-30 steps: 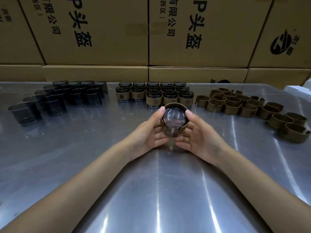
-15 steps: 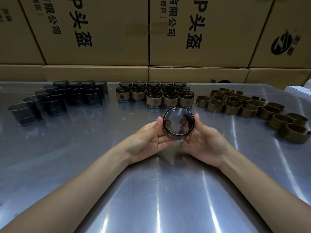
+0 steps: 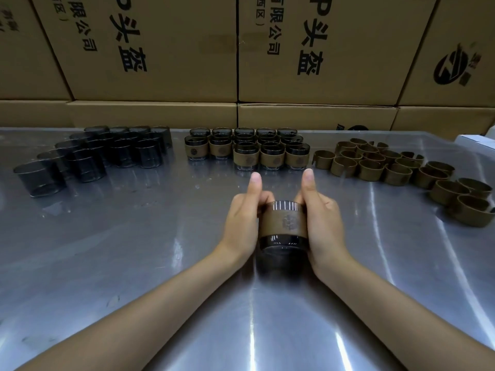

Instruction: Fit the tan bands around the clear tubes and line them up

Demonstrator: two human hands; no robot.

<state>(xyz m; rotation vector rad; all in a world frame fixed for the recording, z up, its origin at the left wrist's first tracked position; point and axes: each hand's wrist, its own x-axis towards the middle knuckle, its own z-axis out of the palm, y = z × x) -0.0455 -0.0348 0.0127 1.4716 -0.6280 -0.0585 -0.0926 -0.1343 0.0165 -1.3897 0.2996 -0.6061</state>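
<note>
Both hands, left (image 3: 242,218) and right (image 3: 322,220), are gripping a banded tube (image 3: 282,226) above the table (image 3: 134,250), thumbs raised; fitting looks finished, so it is probably joining the banded rows (image 3: 247,151) next.

The cardboard boxes (image 3: 160,49) at the back have black print reading "P头盔" and "有限公司". Smaller "西区" sits beside it. A round black logo is on the rightmost box (image 3: 455,62).

Banded tube (image 3: 281,226) turned from mouth-toward-camera to upright, drawn nearer, hands' thumbs (image 3: 254,183) now raised off its rim
</note>
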